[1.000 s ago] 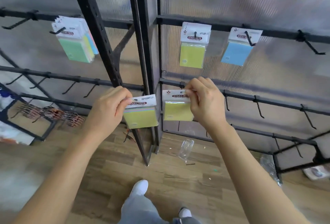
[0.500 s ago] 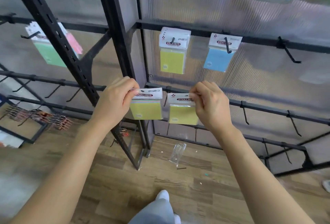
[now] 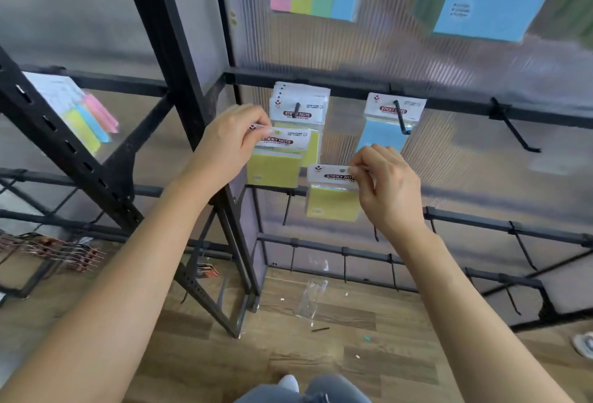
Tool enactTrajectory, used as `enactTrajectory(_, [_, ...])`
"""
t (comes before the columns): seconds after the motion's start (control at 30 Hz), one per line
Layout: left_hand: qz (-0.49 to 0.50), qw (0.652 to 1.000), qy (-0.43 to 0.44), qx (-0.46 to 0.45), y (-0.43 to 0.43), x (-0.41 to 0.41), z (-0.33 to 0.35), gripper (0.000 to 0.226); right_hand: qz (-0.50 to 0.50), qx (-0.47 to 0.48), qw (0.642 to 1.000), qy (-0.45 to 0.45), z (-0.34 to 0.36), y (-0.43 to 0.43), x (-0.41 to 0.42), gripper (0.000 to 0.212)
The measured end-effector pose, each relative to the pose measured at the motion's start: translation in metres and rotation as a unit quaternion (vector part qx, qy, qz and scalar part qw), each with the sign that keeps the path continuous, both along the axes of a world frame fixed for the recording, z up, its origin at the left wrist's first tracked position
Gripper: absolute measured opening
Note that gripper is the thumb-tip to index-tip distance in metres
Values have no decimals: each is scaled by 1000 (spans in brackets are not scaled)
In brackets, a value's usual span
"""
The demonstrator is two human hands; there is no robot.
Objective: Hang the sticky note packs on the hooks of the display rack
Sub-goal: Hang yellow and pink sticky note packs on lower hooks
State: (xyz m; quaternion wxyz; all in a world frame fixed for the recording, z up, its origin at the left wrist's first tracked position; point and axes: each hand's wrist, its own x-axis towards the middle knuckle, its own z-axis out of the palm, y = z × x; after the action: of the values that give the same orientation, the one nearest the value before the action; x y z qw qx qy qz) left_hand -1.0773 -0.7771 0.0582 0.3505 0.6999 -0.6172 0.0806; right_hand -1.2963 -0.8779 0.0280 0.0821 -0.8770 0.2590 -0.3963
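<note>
I stood close by as the person faced the display rack [image 3: 353, 85] with both arms raised. The left hand [image 3: 229, 142] pinched a top corner of the white header card of the left pack [image 3: 272, 166], fingers and thumb curled onto the card. The yellow block hung below and to the right of that hand. Just above and right of its fingertips, a hook [image 3: 297, 108] stuck out through a stack of hung yellow packs [image 3: 301, 99], and the left pack overlapped the lower part of that stack.

The right hand [image 3: 390, 191] pinched the header of the right pack [image 3: 332, 203] the same way, with the pack dangling to its left and lower than the other one. Straight above that hand, a blue pack [image 3: 382, 136] hung from its own hook [image 3: 402, 122]. Well off to the right, an empty hook [image 3: 515, 134] jutted from the same rail.

To my eye the left pack was the one about to go on. Doing it well meant raising the card until its hang hole met the hook's upturned tip, with the header square to the hook and the fingers clear of the hole. It then had to be lifted over the tip before sliding back against the stack. The thin card would bend if pushed off-centre. The right pack was best kept low, where it would not knock the hanging ones.
</note>
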Motion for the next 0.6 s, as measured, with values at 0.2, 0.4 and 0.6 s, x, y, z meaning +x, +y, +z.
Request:
enactTrajectory(0.2, [3, 999, 47, -4, -29, -3, 4, 13, 9, -6, 1000, 5, 2, -13, 6, 10])
enactTrajectory(0.4, [34, 996, 82, 16, -43, -6, 3, 13, 32, -11, 999, 2, 6, -29, 6, 12])
enactTrajectory(0.6, [77, 993, 83, 31, -53, -7, -2, 15, 51, -23, 998, -9, 7, -39, 12, 15])
